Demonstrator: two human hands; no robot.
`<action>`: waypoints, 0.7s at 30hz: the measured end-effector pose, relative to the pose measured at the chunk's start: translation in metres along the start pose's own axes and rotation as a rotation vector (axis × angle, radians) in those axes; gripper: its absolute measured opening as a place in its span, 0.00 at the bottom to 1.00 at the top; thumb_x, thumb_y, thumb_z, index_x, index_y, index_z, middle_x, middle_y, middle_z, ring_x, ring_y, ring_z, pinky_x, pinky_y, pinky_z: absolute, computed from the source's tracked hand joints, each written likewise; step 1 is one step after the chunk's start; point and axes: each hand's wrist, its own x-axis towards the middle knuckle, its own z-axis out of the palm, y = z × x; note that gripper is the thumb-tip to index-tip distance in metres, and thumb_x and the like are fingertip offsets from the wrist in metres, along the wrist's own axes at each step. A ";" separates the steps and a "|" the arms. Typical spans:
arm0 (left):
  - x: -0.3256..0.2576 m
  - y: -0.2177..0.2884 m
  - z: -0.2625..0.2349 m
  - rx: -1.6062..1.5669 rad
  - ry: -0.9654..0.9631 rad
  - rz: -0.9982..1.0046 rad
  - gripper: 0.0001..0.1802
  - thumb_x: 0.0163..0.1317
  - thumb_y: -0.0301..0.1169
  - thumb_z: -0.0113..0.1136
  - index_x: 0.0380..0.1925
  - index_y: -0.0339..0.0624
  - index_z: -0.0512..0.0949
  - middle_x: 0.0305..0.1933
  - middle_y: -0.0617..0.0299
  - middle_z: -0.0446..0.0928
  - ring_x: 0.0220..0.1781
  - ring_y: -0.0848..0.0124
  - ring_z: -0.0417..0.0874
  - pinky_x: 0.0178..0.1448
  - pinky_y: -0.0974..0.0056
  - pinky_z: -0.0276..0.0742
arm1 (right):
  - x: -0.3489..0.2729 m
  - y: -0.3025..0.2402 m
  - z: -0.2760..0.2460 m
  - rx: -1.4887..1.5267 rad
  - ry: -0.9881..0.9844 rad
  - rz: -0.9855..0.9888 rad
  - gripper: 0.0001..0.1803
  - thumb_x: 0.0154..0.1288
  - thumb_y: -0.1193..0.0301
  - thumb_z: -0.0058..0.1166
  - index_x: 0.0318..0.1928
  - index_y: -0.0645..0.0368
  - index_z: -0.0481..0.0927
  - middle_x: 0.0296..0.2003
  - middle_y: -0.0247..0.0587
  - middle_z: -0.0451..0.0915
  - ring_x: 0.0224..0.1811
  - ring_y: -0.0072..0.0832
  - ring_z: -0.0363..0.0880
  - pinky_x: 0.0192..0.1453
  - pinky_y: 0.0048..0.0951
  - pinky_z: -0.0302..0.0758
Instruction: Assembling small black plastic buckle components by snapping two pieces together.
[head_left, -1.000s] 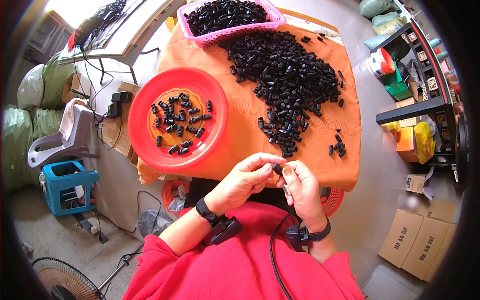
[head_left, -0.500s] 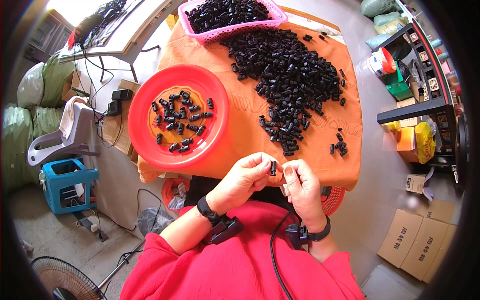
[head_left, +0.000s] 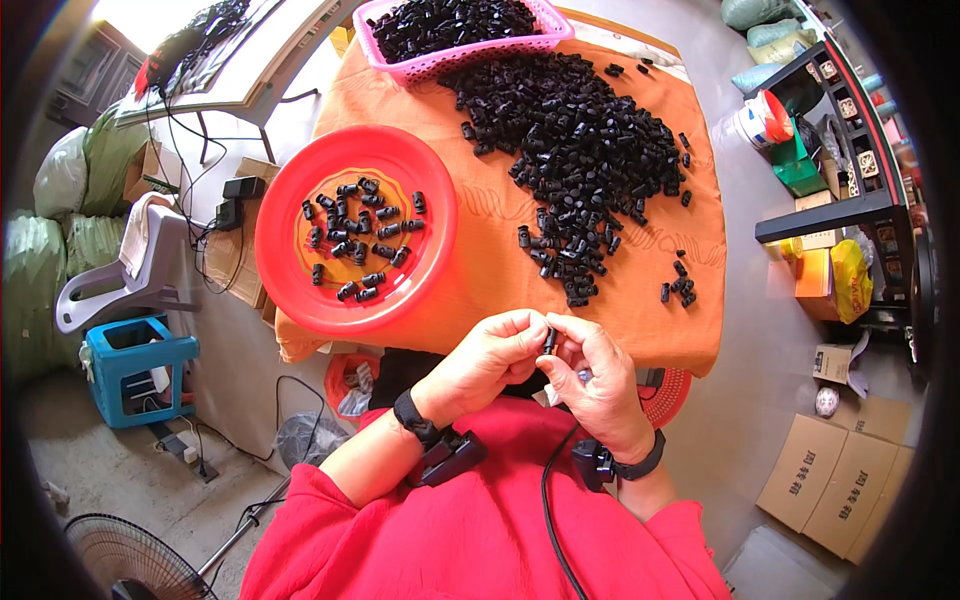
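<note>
A small black cord lock (head_left: 550, 341) stands between my two hands just off the near edge of the table. My left hand (head_left: 500, 348) pinches it from the left with thumb and forefinger. My right hand (head_left: 600, 385) is closed in on its other side, thumb and forefinger at the piece. Something small and whitish shows under the right fingers, too hidden to name. To the left, a round red plate (head_left: 420, 280) holds several scattered cord locks (head_left: 388, 252). Beyond my hands spreads a large pile of black cord lock pieces (head_left: 590, 150).
An orange cloth (head_left: 480, 290) covers the table. A pink basket (head_left: 470, 55) full of black pieces stands at the far edge. A few loose pieces (head_left: 684, 286) lie at right. A blue stool (head_left: 140, 370) and fan (head_left: 130, 555) are at left, cardboard boxes (head_left: 830, 485) at right.
My right hand has moved left and closed in on the cord lock, which was held by my left hand alone. The plate and pile look the same.
</note>
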 end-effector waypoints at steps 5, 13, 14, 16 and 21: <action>-0.001 0.001 0.004 0.002 -0.016 -0.009 0.13 0.72 0.42 0.58 0.42 0.43 0.75 0.34 0.69 0.74 0.26 0.84 0.62 0.28 0.76 0.57 | 0.001 0.000 0.000 -0.147 0.028 -0.084 0.25 0.57 0.80 0.67 0.56 0.60 0.77 0.31 0.38 0.78 0.26 0.27 0.78 0.32 0.28 0.77; -0.003 0.004 0.007 0.020 -0.003 0.005 0.11 0.72 0.41 0.57 0.41 0.45 0.74 0.34 0.69 0.73 0.26 0.83 0.62 0.28 0.76 0.55 | 0.000 -0.002 0.000 -0.060 0.016 -0.042 0.19 0.65 0.77 0.62 0.55 0.61 0.77 0.31 0.37 0.79 0.26 0.23 0.80 0.31 0.25 0.77; -0.003 0.004 0.007 0.039 -0.001 0.003 0.10 0.73 0.40 0.57 0.40 0.46 0.74 0.33 0.71 0.71 0.26 0.83 0.62 0.28 0.76 0.55 | -0.001 -0.003 0.000 0.049 0.004 0.050 0.15 0.68 0.76 0.60 0.54 0.62 0.77 0.31 0.36 0.79 0.26 0.20 0.79 0.31 0.23 0.77; -0.004 0.004 0.008 0.060 0.003 0.001 0.10 0.73 0.40 0.57 0.39 0.47 0.73 0.32 0.72 0.70 0.26 0.83 0.61 0.28 0.76 0.54 | -0.002 -0.002 0.002 0.122 0.009 0.115 0.12 0.71 0.75 0.57 0.53 0.62 0.76 0.30 0.35 0.79 0.26 0.17 0.78 0.31 0.21 0.76; -0.003 0.002 0.006 0.123 -0.017 -0.006 0.10 0.74 0.40 0.55 0.40 0.48 0.73 0.30 0.74 0.65 0.26 0.84 0.59 0.28 0.77 0.53 | -0.001 -0.004 0.003 0.247 0.007 0.230 0.07 0.74 0.74 0.53 0.49 0.63 0.75 0.29 0.32 0.78 0.24 0.13 0.75 0.30 0.18 0.75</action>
